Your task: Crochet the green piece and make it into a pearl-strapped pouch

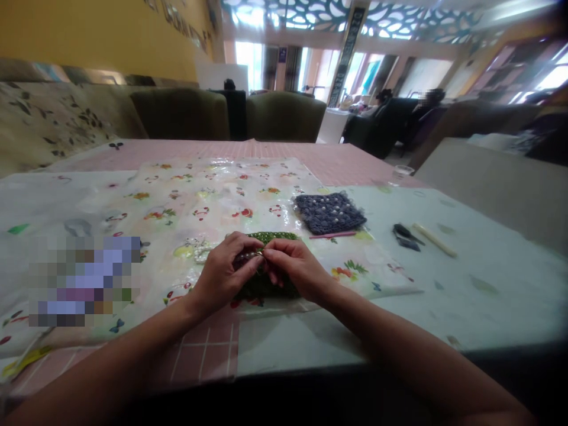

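Note:
In front of me on the table, my left hand (228, 266) is closed, thumb and fingers pinching a strand of small pale beads (245, 257) at a green crocheted piece (278, 289). My right hand (293, 263) meets it, its thumb and index finger pressed together by the left thumb tip. What that pinch holds is too small to make out. Much of the green piece lies beneath both hands; its far edge shows above them. Just beyond, to the right, rests a dark grey-purple crocheted piece (331, 213) dotted with pearly beads. A pink stick-like tool (332, 235) lies along its near edge.
Black-handled small scissors or snips (407, 235) lie at right beside a pale yellow stick (435, 239). A clear cup (402, 173) stands farther back. A blurred-out bluish item (95, 275) is at left. Fruit-patterned plastic sheet (222, 195) covers the middle; chairs (284, 115) stand behind.

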A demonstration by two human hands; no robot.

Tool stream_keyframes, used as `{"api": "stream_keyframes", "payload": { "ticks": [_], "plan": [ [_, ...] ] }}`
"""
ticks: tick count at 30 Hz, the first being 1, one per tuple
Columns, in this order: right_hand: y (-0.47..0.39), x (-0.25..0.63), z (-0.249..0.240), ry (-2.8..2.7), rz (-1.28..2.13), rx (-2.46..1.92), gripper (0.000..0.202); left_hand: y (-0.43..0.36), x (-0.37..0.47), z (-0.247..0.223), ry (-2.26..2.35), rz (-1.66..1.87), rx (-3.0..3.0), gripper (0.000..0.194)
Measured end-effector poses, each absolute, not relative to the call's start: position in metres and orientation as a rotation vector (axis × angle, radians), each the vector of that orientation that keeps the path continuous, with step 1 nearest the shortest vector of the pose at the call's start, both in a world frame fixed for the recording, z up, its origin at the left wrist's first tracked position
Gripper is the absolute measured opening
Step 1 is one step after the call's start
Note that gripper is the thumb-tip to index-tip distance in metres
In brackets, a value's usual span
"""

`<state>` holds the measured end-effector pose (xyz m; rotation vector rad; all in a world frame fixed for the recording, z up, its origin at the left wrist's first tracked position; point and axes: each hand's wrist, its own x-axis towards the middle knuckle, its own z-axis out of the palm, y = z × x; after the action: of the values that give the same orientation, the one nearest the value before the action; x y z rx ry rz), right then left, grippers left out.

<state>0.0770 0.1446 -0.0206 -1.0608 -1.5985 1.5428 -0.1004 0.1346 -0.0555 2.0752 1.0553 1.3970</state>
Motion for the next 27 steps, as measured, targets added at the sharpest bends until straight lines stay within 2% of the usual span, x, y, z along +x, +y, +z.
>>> {"api": "stream_keyframes", "payload": {
  "ticks": [5, 20, 27],
  "plan": [
    [0.1400, 0.0769, -0.0162, -1.713, 1.360, -1.117, 0.028, 0.1331, -0.0979, -0.0571, 1.093, 1.510, 2.225, 0.005],
    [0.1399, 0.0759, -0.0222, -1.840, 1.129, -1.117, 0.029, 0.1350, -0.0954, -0.0613, 1.131, 1.499, 2.516, 0.016],
    [0.1419, 0.0760, -0.0237, -1.830, 1.117, -1.137, 0.025, 0.1346, -0.0946, -0.0629, 1.179, 1.383, 2.567, 0.012]
  ]
}}
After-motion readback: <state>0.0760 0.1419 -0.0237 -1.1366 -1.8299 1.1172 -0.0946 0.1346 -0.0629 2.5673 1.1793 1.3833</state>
